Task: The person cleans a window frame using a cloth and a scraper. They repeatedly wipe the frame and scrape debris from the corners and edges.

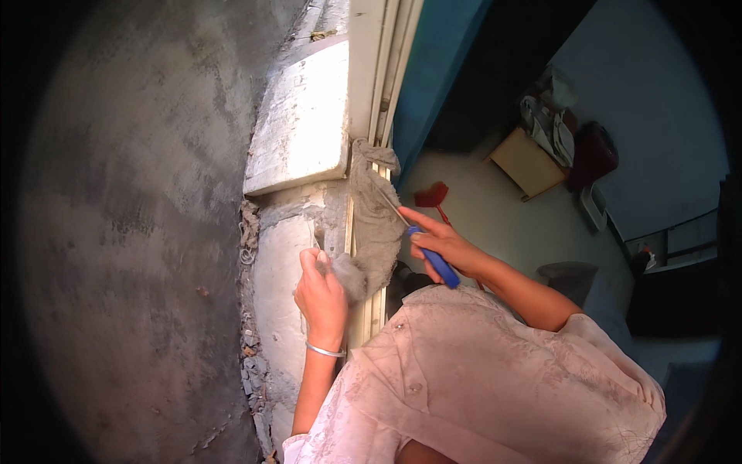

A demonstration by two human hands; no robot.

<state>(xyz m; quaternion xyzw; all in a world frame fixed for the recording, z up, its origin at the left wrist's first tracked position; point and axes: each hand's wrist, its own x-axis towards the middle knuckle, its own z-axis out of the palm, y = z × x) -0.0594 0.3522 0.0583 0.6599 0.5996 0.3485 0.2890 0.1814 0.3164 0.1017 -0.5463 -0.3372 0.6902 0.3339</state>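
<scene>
My right hand grips the blue handle of a screwdriver, index finger stretched along its thin metal shaft. The shaft points up and left over a crumpled grey cloth, which lies across the window frame's track. Whether the tip touches the cloth I cannot tell. Lower left, my left hand has its fingertips pinched on a thin wire-like piece that sticks up from them. A tuft of grey fluff sits against these fingers, beside the cloth; what joins it to the hand is hidden.
A white slab rests on the rough outer ledge, with rubble along its edge. The cream sliding-window track runs past a blue panel. Indoors are a red broom, a cardboard box and a grey bin.
</scene>
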